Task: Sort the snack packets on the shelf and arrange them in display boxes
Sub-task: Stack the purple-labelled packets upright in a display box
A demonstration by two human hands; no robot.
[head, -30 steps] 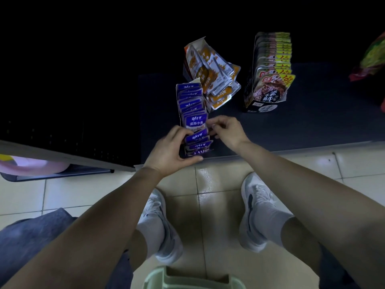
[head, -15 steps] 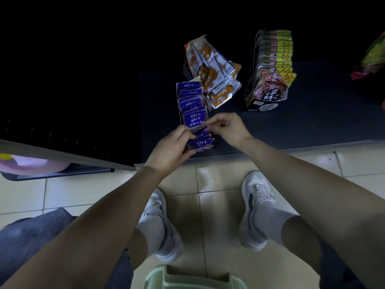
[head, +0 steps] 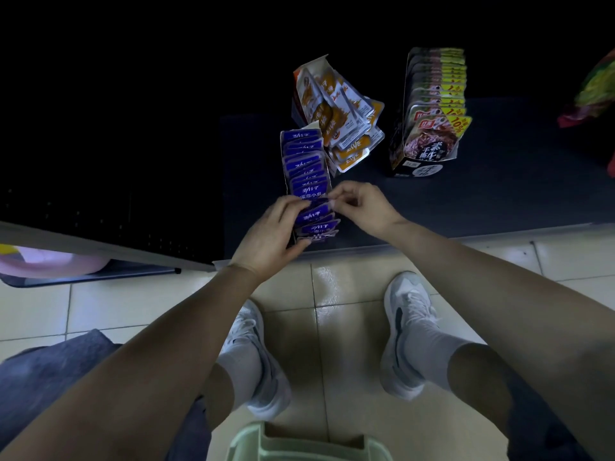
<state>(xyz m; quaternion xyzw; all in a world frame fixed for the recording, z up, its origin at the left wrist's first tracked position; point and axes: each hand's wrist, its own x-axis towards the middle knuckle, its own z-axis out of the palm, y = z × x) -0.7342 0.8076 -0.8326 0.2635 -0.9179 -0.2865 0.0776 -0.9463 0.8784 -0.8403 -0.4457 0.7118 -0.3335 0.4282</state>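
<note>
A row of purple snack packets [head: 304, 161] stands in a narrow display box on the dark low shelf [head: 482, 201]. My left hand [head: 271, 232] grips the near packets of the row from the left side. My right hand [head: 361, 204] pinches the top edge of a purple packet near the middle of the row. Behind the row, orange-and-white packets [head: 342, 114] lie loosely fanned in an open box. To the right, a black display box [head: 429, 128] holds a neat row of packets with yellow corners.
A colourful bag [head: 595, 91] sits at the far right of the shelf. A pale green bin [head: 309, 442] stands on the tiled floor between my feet. A grey board [head: 100, 244] with a pink object under it juts out at the left.
Both hands have shifted slightly up along the purple row. My right hand's fingers have closed on a packet's top edge, and the near packets lean more tightly together.
</note>
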